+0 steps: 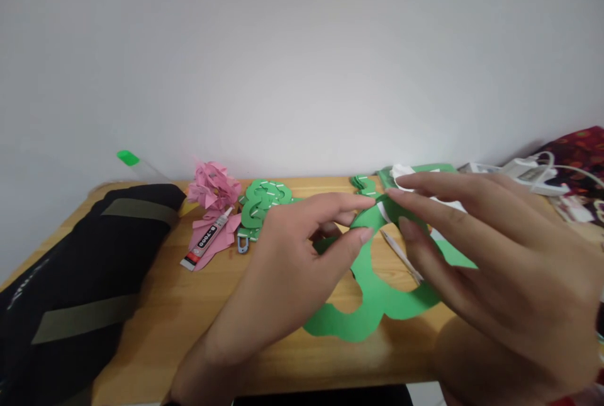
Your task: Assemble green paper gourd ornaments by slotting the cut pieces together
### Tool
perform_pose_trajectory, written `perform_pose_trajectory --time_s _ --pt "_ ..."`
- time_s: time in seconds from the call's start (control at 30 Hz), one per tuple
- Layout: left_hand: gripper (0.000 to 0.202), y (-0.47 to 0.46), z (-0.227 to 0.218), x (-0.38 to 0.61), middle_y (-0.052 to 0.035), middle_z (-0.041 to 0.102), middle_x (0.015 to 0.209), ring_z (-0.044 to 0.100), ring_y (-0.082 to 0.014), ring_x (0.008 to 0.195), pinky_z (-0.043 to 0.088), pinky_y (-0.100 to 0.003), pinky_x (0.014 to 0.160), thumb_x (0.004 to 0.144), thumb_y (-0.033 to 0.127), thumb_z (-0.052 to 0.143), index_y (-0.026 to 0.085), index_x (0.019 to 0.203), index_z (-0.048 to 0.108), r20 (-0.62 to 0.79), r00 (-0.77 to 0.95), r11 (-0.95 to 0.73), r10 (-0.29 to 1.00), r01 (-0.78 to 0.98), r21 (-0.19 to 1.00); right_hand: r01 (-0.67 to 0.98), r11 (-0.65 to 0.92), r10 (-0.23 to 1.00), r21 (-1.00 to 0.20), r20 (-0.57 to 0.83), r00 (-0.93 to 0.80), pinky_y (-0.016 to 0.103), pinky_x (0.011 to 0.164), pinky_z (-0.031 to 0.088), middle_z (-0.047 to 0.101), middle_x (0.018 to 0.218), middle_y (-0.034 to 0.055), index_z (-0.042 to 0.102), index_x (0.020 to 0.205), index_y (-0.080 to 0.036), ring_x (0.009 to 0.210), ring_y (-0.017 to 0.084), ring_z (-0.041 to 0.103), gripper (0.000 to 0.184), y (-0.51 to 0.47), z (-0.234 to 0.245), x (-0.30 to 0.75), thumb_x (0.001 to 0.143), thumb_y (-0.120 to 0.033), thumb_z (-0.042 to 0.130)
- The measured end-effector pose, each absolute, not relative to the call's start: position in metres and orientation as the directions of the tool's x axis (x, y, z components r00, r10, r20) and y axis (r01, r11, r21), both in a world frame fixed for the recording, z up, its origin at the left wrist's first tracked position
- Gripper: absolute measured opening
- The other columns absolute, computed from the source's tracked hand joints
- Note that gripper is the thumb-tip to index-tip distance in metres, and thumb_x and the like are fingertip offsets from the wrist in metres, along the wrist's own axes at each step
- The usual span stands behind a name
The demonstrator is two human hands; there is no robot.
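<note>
Both hands are on a green paper cut-out with wavy edges and rounded openings, lifted above the wooden table. My left hand pinches its upper edge between thumb and fingers. My right hand has its thumb and fingertips closed at the same upper edge, just to the right, beside a small white patch. The right hand partly covers the paper's right side. Behind the cut-out a slim white pen lies on the table.
On the wooden table, a B-7000 glue tube lies on pink paper near a crumpled pink paper flower. Stacked green paper pieces sit behind my left hand. A black bag covers the left side; a white power strip lies right.
</note>
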State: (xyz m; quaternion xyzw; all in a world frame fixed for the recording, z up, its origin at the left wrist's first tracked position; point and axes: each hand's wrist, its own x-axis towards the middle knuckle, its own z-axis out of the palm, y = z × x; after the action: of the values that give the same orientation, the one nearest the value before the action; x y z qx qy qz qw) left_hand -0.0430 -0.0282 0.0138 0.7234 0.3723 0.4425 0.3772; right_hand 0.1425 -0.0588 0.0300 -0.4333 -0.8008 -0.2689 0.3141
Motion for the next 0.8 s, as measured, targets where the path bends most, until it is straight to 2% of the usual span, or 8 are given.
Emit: perform_pose_trajectory --time_s 0.1,0.2,0.3,0.37,0.47,0.63,0.8 --pt "0.022 -0.0286 0.0149 -0.0432 0.0014 0.075 0.085 0.067 -0.0134 0.071 0.054 -0.021 0.056 0.082 0.019 0.066 0.025 0.102 0.073 0.368 0.326 -0.448 0.871 0.216 0.868 0.866 0.482 0.513 0.136 0.757 -0.404 0.038 0.075 0.054 0.072 0.099 0.0095 0.065 0.1 -0.018 0.081 0.022 0.067 0.023 -0.061 0.0303 0.1434 0.08 -0.006 0.065" --pt "0.023 -0.0285 0.0149 -0.0433 0.0019 0.075 0.085 0.067 -0.0114 0.072 0.055 -0.018 0.06 0.082 0.017 0.066 0.024 0.103 0.072 0.388 0.317 -0.466 0.866 0.228 0.855 0.859 0.512 0.571 0.018 0.74 -0.356 0.039 0.073 0.055 0.071 0.097 0.0095 0.064 0.096 -0.018 0.08 0.023 0.067 0.017 -0.0632 0.0317 0.1447 0.082 -0.008 0.064" --pt "0.03 -0.028 0.0137 -0.0433 0.0035 0.074 0.083 0.066 -0.0091 0.07 0.053 -0.015 0.058 0.082 0.016 0.067 0.026 0.11 0.07 0.411 0.323 -0.49 0.853 0.22 0.844 0.853 0.518 0.623 -0.07 0.714 -0.32 0.036 0.075 0.055 0.07 0.094 0.0076 0.064 0.096 -0.019 0.082 0.021 0.068 0.013 -0.0646 0.034 0.1446 0.085 -0.012 0.062" --pt "0.033 -0.0281 0.0129 -0.0435 0.0035 0.075 0.088 0.066 -0.0091 0.07 0.053 -0.015 0.058 0.084 0.018 0.066 0.029 0.114 0.069 0.413 0.34 -0.499 0.845 0.223 0.838 0.864 0.494 0.635 -0.094 0.718 -0.285 0.032 0.077 0.054 0.07 0.091 0.0048 0.063 0.096 -0.021 0.082 0.018 0.067 0.013 -0.0651 0.0351 0.1432 0.086 -0.012 0.061" --pt "0.026 -0.0284 0.0125 -0.044 0.0016 0.076 0.101 0.069 -0.0114 0.078 0.054 -0.017 0.062 0.087 0.021 0.063 0.03 0.109 0.072 0.389 0.378 -0.494 0.84 0.236 0.837 0.876 0.463 0.665 -0.133 0.706 -0.244 0.031 0.077 0.053 0.069 0.09 0.003 0.062 0.094 -0.023 0.081 0.018 0.067 0.013 -0.0663 0.036 0.1411 0.088 -0.012 0.059" --pt "0.025 -0.0281 0.0126 -0.0438 0.0018 0.077 0.096 0.069 -0.012 0.076 0.056 -0.018 0.064 0.085 0.02 0.064 0.028 0.107 0.073 0.364 0.394 -0.467 0.844 0.209 0.859 0.849 0.505 0.68 -0.153 0.677 -0.283 0.034 0.074 0.053 0.068 0.09 0.0032 0.063 0.097 -0.025 0.082 0.02 0.067 0.017 -0.0666 0.0364 0.1432 0.087 -0.012 0.058" --pt "0.023 -0.0283 0.0139 -0.0442 0.0017 0.076 0.093 0.067 -0.0113 0.073 0.054 -0.019 0.062 0.085 0.022 0.065 0.028 0.105 0.074 0.333 0.396 -0.429 0.856 0.183 0.885 0.823 0.555 0.6 -0.118 0.742 -0.298 0.035 0.07 0.053 0.069 0.087 0.0035 0.062 0.098 -0.024 0.082 0.02 0.066 0.017 -0.0628 0.0336 0.1464 0.091 -0.013 0.05"
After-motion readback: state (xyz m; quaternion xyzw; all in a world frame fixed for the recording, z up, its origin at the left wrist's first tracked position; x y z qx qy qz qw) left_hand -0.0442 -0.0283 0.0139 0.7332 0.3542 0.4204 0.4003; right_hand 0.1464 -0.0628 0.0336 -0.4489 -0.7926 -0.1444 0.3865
